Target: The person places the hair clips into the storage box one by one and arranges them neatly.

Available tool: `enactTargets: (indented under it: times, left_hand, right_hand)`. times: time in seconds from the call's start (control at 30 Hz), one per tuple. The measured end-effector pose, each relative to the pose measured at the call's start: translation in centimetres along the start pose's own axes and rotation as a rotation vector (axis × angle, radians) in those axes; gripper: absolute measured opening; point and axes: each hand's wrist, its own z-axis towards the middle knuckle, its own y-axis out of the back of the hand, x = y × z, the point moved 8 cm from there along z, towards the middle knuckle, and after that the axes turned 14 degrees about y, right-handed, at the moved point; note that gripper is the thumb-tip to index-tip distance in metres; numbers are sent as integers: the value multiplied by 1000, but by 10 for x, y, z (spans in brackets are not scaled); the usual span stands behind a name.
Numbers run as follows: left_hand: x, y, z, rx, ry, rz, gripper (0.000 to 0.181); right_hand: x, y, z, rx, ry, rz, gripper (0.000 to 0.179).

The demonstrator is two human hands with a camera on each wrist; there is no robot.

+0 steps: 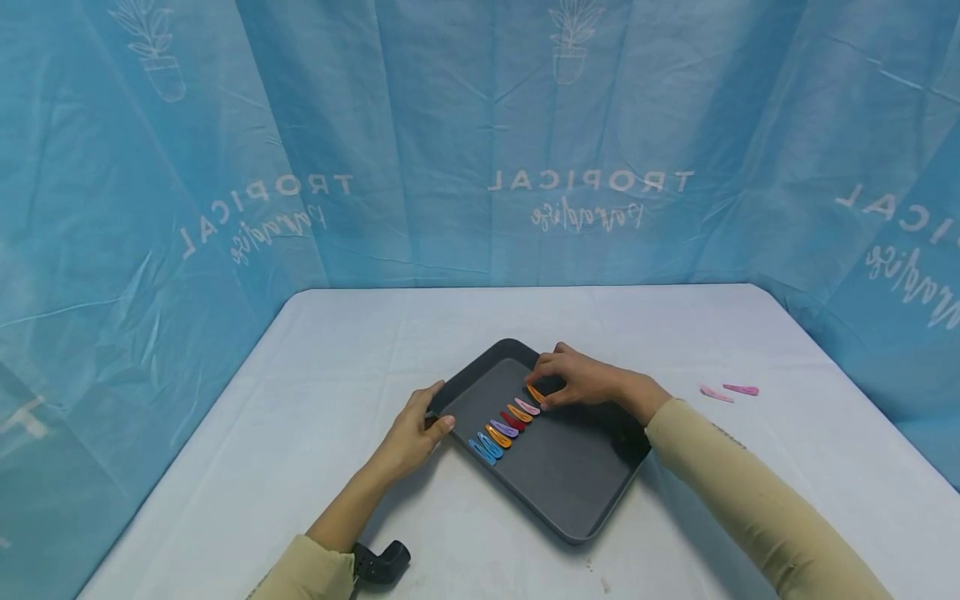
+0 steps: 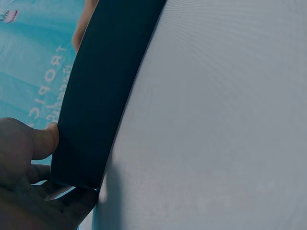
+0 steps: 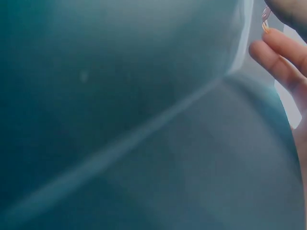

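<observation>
A dark grey rectangular tray (image 1: 570, 479) stands askew on the table. My left hand (image 1: 415, 429) grips its left corner; in the left wrist view the thumb (image 2: 47, 140) lies at the rim and the fingers reach under the tray's wall (image 2: 98, 105). Over the tray's far side, my right hand (image 1: 577, 379) pinches an orange hair clip (image 1: 536, 393) between thumb and fingers. Below it runs a slanting row of snap hair clips: pink (image 1: 528, 407), orange (image 1: 519, 413), red (image 1: 513, 421), purple (image 1: 504, 428), orange (image 1: 498, 437) and blue (image 1: 491, 445).
Two pink hair clips (image 1: 741, 389) lie on the white tablecloth (image 1: 360, 350) right of the tray. A black curved object (image 1: 386, 562) is by the left sleeve. Blue printed curtains (image 1: 442, 150) hang around the table's back and sides.
</observation>
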Motion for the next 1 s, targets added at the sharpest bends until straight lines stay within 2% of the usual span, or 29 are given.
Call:
enactTargets:
  times: [0.67,1.0]
  left_hand:
    - [2,0,1,0,11,-7,61]
    - [2,-1,2,5,12,-13,62]
  right_hand:
    - [-2,-11,3,77,4,-38,46]
    - [-2,-11,1,75,2,-33,50]
